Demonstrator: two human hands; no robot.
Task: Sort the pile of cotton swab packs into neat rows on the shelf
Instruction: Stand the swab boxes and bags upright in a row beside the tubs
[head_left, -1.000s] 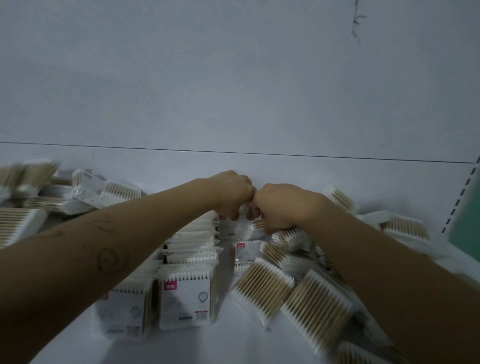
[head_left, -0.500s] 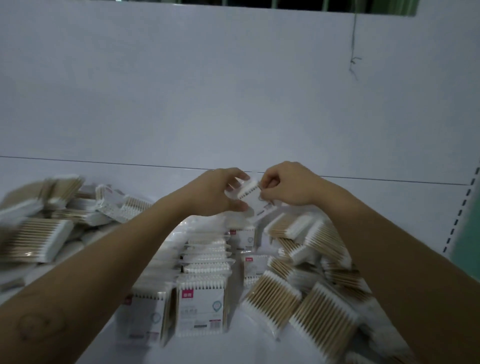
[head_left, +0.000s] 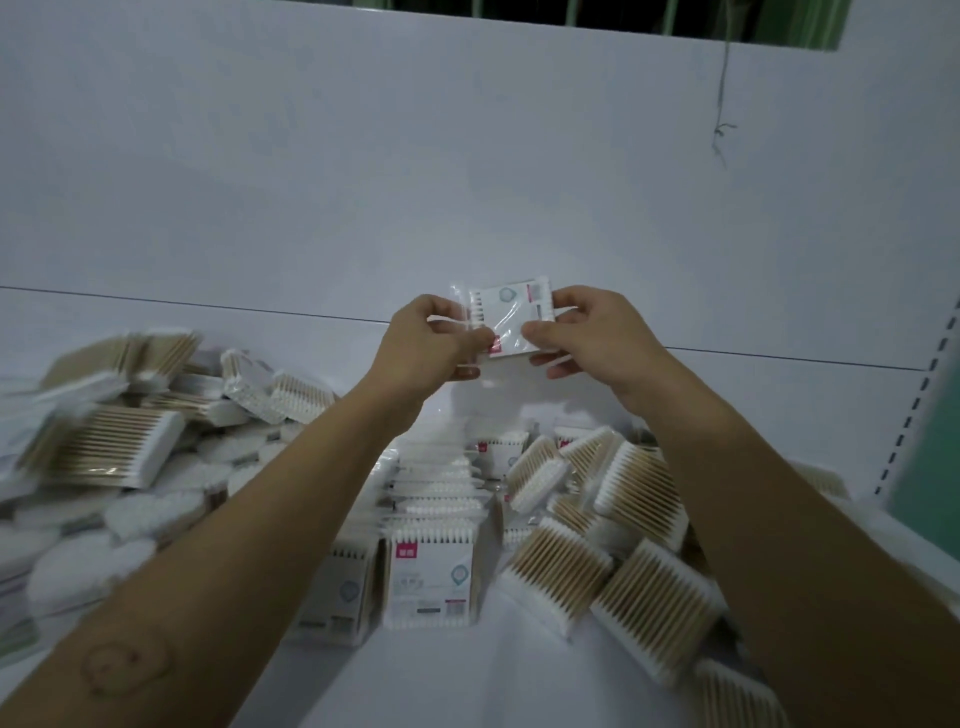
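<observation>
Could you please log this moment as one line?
left hand: grips cotton swab pack | right hand: grips same pack | pack: held above pile | row: upright below

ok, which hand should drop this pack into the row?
Probably right: right hand grips the pack across its face; left hand only pinches its edge. The row stands below both.

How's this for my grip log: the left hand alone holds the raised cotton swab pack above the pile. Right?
No. The head view shows the left hand and right hand together holding the raised cotton swab pack above the pile.
</observation>
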